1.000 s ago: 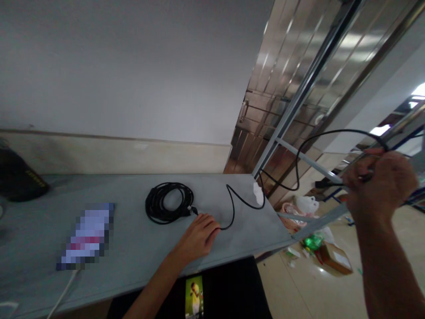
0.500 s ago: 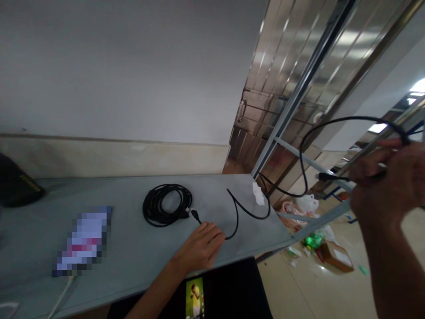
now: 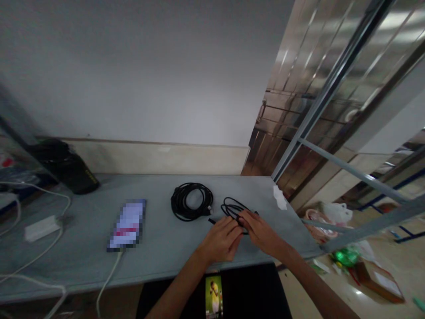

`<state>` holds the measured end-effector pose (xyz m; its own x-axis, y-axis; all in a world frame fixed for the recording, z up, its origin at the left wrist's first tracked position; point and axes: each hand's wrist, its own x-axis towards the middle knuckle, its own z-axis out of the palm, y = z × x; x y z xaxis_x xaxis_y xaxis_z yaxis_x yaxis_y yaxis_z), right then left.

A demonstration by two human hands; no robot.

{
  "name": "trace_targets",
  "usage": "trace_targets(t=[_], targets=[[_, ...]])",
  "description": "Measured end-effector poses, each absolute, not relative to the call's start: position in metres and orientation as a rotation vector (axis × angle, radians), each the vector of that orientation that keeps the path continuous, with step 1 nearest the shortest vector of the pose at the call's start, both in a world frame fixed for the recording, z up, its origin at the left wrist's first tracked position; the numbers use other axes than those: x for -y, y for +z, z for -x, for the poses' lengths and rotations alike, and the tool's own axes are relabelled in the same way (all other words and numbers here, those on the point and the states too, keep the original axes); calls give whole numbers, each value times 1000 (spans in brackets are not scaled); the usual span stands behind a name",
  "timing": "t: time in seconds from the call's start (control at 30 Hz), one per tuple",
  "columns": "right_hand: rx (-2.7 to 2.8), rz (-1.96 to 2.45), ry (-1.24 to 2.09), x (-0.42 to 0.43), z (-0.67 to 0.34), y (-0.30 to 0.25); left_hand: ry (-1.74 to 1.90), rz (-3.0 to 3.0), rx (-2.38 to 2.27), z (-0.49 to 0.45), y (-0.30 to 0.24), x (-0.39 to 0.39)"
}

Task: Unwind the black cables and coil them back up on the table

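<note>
Both hands meet at lower centre: left hand [image 3: 222,239] and right hand [image 3: 262,231] grip closed on the loose black cable [image 3: 234,209], gathering loops on the tabletop [image 3: 159,248]. Best keep loops even, beside the coiled cable [image 3: 191,201].

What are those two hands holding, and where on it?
Both the left hand and right hand hold a loosely gathered black cable at its near edge, on the table.

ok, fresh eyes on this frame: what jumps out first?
Both hands meet at the table's near edge, the left hand and right hand closed on a small loose cable bundle. Just left of it lies a neat black cable coil. Farther left sits a phone with a white lead.
</note>
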<state>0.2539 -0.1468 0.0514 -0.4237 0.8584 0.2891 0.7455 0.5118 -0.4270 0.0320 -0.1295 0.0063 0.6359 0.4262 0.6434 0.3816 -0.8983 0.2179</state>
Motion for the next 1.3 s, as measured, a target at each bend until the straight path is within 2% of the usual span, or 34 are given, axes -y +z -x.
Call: trace_targets(t=[0.13, 0.3, 0.43, 0.5, 0.57, 0.63, 0.7, 0.8, 0.97, 1.13, 1.3], targets=[[2357, 1388, 255, 152, -253, 27, 1155, -2740, -747, -32, 9, 128], [2206, 1436, 455, 146, -256, 49, 1358, -2566, -943, -20, 13, 118], [1904, 1427, 694, 136, -262, 77, 1842, -2066, -1570, 14, 14, 102], [1667, 1371, 872, 132, -263, 89, 1963, -1744, -1908, 31, 10, 95], [1469, 1267, 1028, 129, -258, 101, 1902, -1557, -2095, 42, 1, 89], [1372, 1137, 1095, 124, -249, 115, 1781, -1521, -2076, 45, -10, 85], [1366, 1023, 1046, 115, -234, 127, 1684, -1558, -1968, 42, -21, 81], [1509, 1020, 780, 97, -203, 137, 1625, -1606, -1890, 38, -32, 77], [2265, 1291, 130, 64, -140, 106, 1679, -1673, -1750, 42, -40, 74], [2569, 1264, 37, 59, -105, 51, 1674, -1675, -1722, 43, -41, 74], [2658, 1280, -26, 62, -115, 29, 1664, -1662, -1728, 39, -38, 77]])
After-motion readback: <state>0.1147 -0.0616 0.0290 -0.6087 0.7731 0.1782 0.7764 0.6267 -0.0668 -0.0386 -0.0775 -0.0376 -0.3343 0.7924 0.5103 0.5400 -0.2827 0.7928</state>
